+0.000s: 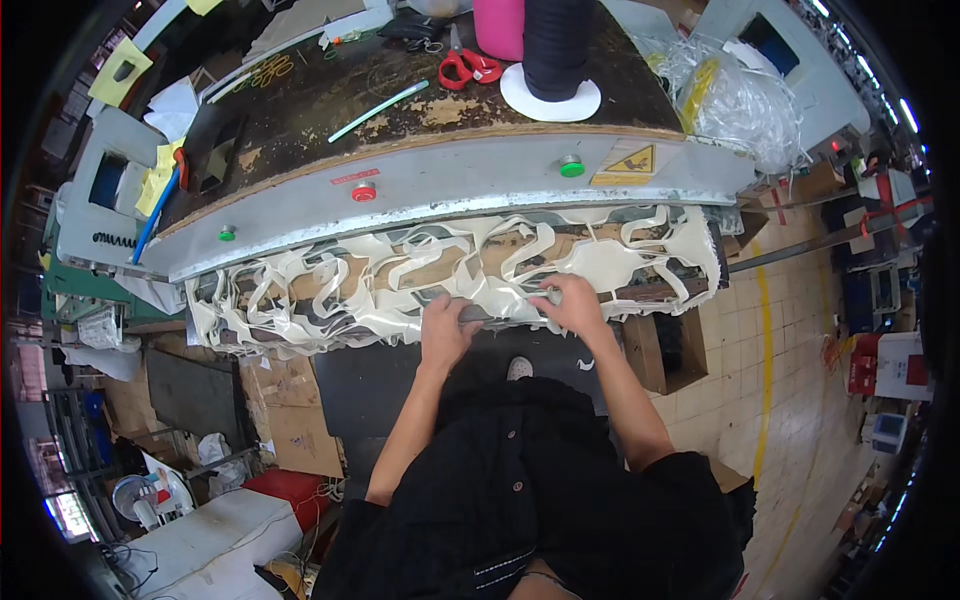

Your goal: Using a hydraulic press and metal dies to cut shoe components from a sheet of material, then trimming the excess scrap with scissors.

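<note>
A cream sheet material (350, 280) with many cut-out holes lies across the bed of a grey press machine (470, 185) and hangs over its front edge. My left hand (445, 328) rests on the front edge of the sheet, fingers curled over it. Just to the right, my right hand (572, 303) grips a fold of the same sheet beside a large uncut cream patch (607, 264). Both forearms come up from the lower edge over my black shirt.
On the machine's worn top stand red scissors (467, 68), a black thread cone on a white disc (552, 60), a pink cylinder (498, 25) and clear plastic bags (735, 95). Red (364, 192) and green buttons (571, 167) dot the front panel. Yellow-lined tiled floor runs at the right, cardboard and boxes at the left.
</note>
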`<state>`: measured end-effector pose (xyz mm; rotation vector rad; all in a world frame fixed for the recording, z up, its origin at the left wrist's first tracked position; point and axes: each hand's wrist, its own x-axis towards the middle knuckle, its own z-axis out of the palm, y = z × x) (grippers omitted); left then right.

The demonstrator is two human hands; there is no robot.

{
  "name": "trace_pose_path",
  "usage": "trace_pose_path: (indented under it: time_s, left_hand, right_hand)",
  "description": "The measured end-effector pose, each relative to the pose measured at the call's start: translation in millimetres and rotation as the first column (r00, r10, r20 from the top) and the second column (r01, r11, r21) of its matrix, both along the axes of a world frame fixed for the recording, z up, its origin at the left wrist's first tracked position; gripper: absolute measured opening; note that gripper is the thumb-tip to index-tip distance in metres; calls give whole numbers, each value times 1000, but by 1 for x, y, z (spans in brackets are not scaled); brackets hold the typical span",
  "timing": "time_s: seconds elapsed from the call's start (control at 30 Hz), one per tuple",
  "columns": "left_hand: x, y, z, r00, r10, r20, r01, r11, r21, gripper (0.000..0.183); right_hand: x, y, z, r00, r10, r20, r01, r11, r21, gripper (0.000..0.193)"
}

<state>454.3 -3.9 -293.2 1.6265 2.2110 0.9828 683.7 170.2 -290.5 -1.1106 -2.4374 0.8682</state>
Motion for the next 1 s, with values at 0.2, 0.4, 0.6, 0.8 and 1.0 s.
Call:
trace_pose_path:
  time_s: [0.2, 0.4, 0.6, 0.8, 1.0]
  left_hand:
    - [-9, 1, 1, 999, -19, -45, 17, 999, -49, 42]
    - [-24, 18, -5, 994, -41, -98, 39, 999, -17, 44]
    - [-31, 24, -1, 995, -65, -80, 57, 994, -97, 42]
    - [-37, 14, -8, 984, -121, -133, 109, 990, -91, 42]
    - [-54, 27, 29, 879, -271, 393, 449, 748, -488, 28]
  right_hand:
    - [-12, -32, 4, 982, 12, 189, -27, 997, 79, 62]
    - [-34, -16, -2, 958, -53, 283, 13, 990, 144, 55]
    - [-37, -8, -9, 955, -34, 295, -21, 983, 182, 57]
    - [-28, -12, -5, 968, 29, 248, -72, 983, 166, 53]
    - [22, 22, 3, 899, 436, -41, -412, 812, -413, 35]
